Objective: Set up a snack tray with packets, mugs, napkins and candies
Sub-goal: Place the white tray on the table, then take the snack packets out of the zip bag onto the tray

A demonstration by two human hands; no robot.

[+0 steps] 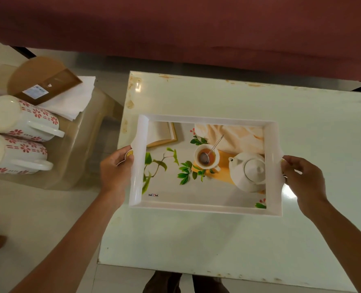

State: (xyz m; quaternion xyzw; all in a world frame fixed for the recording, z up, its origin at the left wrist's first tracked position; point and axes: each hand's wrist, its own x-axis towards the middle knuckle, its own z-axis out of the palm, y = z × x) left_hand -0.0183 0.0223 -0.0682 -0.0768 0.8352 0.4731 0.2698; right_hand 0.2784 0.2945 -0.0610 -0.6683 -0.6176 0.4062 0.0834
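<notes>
My left hand [116, 170] and right hand [302, 178] grip the empty white tray [207, 119] over the table [196, 240], fingers [124, 154] curled round its end rims (stiff, light, glossy plastic, I judge, likely slippery, so the rims suit best).

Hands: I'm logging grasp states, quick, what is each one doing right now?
Left hand: closed, gripping the tray by its left handle.
Right hand: closed, gripping the same tray by its right handle.
</notes>
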